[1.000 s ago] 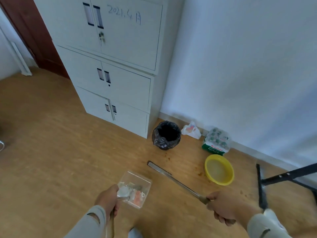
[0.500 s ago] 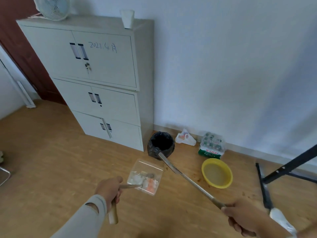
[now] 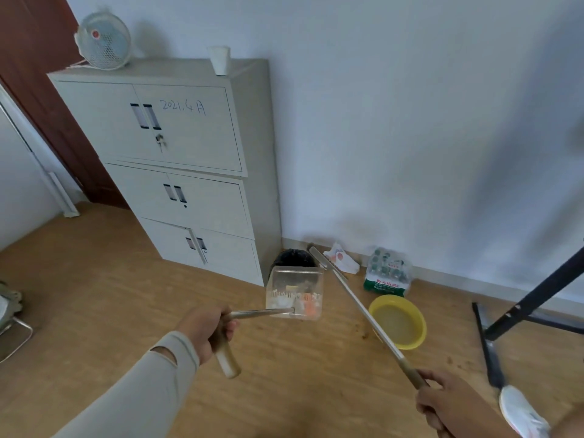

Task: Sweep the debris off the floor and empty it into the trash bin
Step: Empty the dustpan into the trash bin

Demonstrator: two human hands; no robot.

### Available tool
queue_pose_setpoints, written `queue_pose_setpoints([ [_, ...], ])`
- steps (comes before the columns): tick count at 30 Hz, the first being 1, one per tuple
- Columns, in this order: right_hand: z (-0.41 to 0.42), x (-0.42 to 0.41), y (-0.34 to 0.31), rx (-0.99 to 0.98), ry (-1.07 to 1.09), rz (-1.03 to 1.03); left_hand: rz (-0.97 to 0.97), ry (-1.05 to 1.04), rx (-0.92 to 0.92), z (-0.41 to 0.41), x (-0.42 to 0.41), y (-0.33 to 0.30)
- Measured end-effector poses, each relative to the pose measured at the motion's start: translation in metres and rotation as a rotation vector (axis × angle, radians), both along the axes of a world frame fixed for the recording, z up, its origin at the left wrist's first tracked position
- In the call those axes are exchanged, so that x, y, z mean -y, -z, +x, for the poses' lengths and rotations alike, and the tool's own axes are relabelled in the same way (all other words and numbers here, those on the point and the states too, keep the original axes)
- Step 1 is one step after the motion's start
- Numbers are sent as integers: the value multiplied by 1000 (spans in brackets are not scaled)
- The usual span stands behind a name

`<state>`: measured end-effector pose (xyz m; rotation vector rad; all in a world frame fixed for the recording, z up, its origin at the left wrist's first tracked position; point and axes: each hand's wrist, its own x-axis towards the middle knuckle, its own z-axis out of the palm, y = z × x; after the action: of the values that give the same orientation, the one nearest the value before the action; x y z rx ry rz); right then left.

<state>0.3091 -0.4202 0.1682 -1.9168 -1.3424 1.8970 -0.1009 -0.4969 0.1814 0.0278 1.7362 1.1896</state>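
My left hand (image 3: pixel 205 330) grips the metal handle of a clear plastic dustpan (image 3: pixel 295 290). White and orange debris (image 3: pixel 303 303) lies in the pan, which hangs in the air just in front of the trash bin (image 3: pixel 292 259). The bin is lined with a black bag, stands against the cabinet's right side, and is partly hidden by the pan. My right hand (image 3: pixel 448 403) grips a long metal broom handle (image 3: pixel 357 308) whose far end points toward the wall past the bin. The broom's head is out of view.
A grey metal cabinet (image 3: pixel 177 172) stands left of the bin with a fan (image 3: pixel 104 41) and cup on top. Along the wall lie a white plastic bag (image 3: pixel 341 260) and a pack of bottles (image 3: pixel 387 273). A yellow basin (image 3: pixel 399 320) sits on the floor; black table legs (image 3: pixel 537 298) stand right.
My left hand has carried the dustpan forward to just in front of the bin. The broom handle's tip has swung toward the wall. The view has tilted up.
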Motion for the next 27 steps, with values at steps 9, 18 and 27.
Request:
queue_pose_setpoints([
  [9, 5, -24, -22, 69, 2, 77, 67, -92, 117, 7, -10, 6],
  [18, -58, -60, -43, 35, 30, 99, 140, -194, 307, -23, -44, 24],
  [27, -141, -102, -51, 92, 30, 116, 177, -124, 509, -81, -80, 36],
])
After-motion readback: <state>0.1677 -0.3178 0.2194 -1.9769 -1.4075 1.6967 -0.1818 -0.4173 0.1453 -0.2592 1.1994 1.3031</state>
